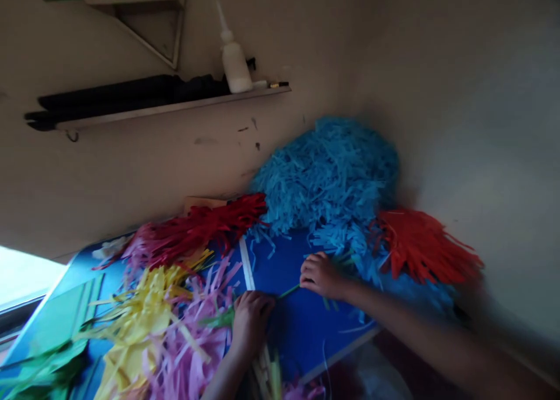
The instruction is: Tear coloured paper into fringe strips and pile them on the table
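Observation:
A thin green strip or stick (289,292) runs between my two hands, low over the blue table. My left hand (254,318) is closed around its left end, with a bit of green paper (221,319) showing beside the fingers. My right hand (321,274) pinches the other end, its fingers curled together. Just behind the right hand lie cut light blue paper strips (343,237). Pink-purple fringed strips (196,330) are heaped left of my left hand. Motion blur hides the fine detail at the fingertips.
A big blue fringe pile (332,167) fills the table's back corner, with red-orange strips (424,245) to its right. Dark red strips (205,225), yellow strips (149,306) and green paper (61,353) cover the left side. A wall shelf (175,112) holds a white bottle (236,65).

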`<act>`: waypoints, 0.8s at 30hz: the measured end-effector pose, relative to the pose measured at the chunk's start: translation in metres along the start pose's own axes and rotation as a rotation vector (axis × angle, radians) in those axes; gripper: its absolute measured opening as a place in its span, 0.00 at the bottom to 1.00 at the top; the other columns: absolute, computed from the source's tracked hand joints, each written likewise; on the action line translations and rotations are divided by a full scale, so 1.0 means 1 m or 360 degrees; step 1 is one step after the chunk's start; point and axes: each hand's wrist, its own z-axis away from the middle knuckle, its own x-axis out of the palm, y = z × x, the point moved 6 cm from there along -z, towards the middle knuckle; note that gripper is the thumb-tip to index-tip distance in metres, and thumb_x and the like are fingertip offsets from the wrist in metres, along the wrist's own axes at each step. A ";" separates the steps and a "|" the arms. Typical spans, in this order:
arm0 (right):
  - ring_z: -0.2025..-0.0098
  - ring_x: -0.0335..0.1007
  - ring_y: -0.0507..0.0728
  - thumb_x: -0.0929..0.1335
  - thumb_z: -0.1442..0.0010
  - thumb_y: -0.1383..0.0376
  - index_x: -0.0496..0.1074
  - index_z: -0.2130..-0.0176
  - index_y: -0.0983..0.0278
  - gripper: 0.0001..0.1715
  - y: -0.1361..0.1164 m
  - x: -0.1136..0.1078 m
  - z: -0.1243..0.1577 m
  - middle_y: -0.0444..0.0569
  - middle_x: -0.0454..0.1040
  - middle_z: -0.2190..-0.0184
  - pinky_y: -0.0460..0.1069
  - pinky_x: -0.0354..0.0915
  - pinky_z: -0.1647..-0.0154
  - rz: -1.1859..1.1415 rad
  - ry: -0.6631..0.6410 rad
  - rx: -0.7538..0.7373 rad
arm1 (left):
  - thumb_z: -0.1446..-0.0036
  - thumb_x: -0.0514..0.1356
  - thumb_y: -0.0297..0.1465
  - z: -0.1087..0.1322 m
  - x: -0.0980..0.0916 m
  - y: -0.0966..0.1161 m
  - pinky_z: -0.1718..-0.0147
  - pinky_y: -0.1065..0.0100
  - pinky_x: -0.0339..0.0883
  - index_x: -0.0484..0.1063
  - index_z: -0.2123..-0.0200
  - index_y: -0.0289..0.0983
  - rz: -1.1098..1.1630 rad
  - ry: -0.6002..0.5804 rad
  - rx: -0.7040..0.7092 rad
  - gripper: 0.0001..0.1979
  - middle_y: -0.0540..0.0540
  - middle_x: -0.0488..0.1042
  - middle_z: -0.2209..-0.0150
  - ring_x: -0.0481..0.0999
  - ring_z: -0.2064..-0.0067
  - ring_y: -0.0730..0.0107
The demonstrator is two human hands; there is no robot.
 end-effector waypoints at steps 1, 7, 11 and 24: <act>0.55 0.66 0.56 0.74 0.41 0.60 0.78 0.68 0.59 0.06 0.001 0.000 -0.001 0.43 0.77 0.63 0.53 0.52 0.54 -0.0026 -0.0002 0.0013 | 0.39 0.58 0.34 0.000 0.001 0.000 0.59 0.59 0.65 0.79 0.67 0.44 -0.0011 0.0003 -0.0010 0.10 0.47 0.80 0.65 0.76 0.61 0.62; 0.56 0.67 0.56 0.74 0.43 0.62 0.79 0.68 0.59 0.03 0.001 -0.002 -0.002 0.44 0.77 0.62 0.53 0.52 0.55 -0.0069 -0.0034 0.0127 | 0.37 0.56 0.37 0.000 0.003 0.001 0.58 0.58 0.64 0.79 0.67 0.42 -0.0092 0.0029 -0.0093 0.12 0.46 0.78 0.66 0.75 0.61 0.61; 0.55 0.66 0.58 0.72 0.44 0.64 0.78 0.72 0.60 0.05 -0.001 -0.002 -0.009 0.46 0.77 0.64 0.54 0.52 0.55 -0.0033 -0.0081 0.0225 | 0.37 0.54 0.34 -0.005 0.000 0.009 0.57 0.55 0.60 0.76 0.69 0.40 -0.0233 -0.0001 -0.0117 0.12 0.45 0.76 0.67 0.74 0.60 0.58; 0.58 0.67 0.57 0.65 0.38 0.70 0.75 0.65 0.63 0.08 -0.047 -0.004 -0.019 0.48 0.77 0.63 0.59 0.48 0.46 0.0385 -0.0234 -0.0549 | 0.41 0.55 0.20 -0.010 -0.004 0.041 0.49 0.49 0.54 0.75 0.56 0.47 -0.0487 -0.0124 0.0491 0.18 0.48 0.78 0.58 0.71 0.53 0.56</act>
